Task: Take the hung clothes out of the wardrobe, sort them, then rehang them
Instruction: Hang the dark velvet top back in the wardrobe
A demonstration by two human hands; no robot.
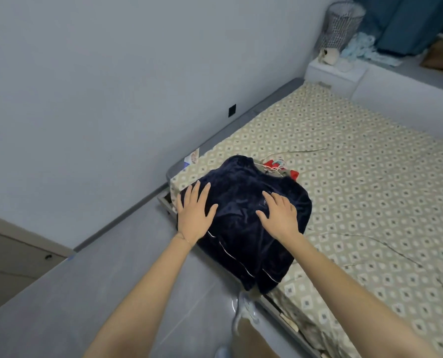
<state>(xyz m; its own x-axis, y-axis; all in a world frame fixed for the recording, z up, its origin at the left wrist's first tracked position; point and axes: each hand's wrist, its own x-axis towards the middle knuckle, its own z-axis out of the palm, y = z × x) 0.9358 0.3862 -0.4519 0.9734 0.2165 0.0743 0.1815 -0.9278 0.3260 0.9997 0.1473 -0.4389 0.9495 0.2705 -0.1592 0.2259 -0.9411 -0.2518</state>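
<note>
Pale wall, glossy grey floor; bed [357, 177] under a beige diamond-print sheet. At its near corner lies a folded navy garment [243, 228], plush, velvety, with thin white piping along its hanging edge. Red cloth [280, 167] peeks out behind it. Left hand [195, 215] and right hand [280, 215] rest flat on the garment, fingers spread, gripping nothing.

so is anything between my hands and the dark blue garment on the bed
Nothing visible does. The left hand and right hand both lie flat, fingers spread, directly on the dark blue garment.
</note>
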